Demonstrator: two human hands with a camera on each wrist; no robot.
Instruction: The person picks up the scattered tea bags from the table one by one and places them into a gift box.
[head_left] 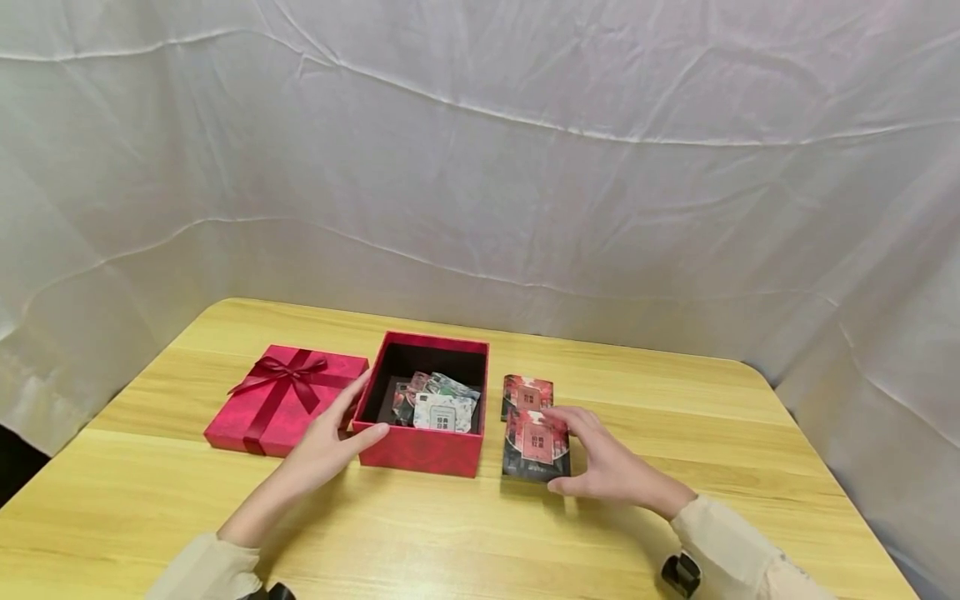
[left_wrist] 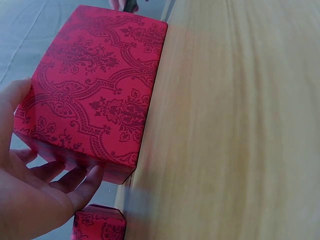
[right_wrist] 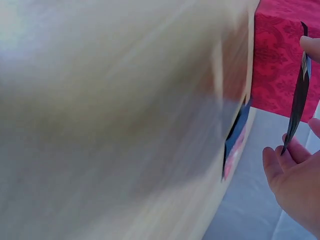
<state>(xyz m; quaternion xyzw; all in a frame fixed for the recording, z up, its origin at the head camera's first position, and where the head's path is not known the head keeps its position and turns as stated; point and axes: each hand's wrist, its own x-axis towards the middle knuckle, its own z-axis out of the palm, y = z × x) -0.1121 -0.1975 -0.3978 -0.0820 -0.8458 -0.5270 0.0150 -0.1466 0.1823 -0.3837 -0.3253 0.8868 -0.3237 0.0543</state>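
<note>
My right hand (head_left: 603, 458) pinches a black-and-red tea packet (head_left: 536, 450) by its right side, thumb at the near corner and fingers at the far one. The right wrist view shows this packet (right_wrist: 299, 95) edge-on, raised off the table. A second, similar packet (head_left: 527, 392) lies flat just behind it. With thumb at the front and fingers along the left side, my left hand (head_left: 326, 446) grips the near left corner of an open red gift box (head_left: 423, 452). Several packets lie loosely inside, a white one (head_left: 444, 412) on top.
Left of the box lies its red lid (head_left: 225, 423), topped with a dark red ribbon bow (head_left: 288, 379). Everything stands on a light wooden table (head_left: 450, 533). A pale cloth curtain (head_left: 480, 183) hangs behind the table and along its sides.
</note>
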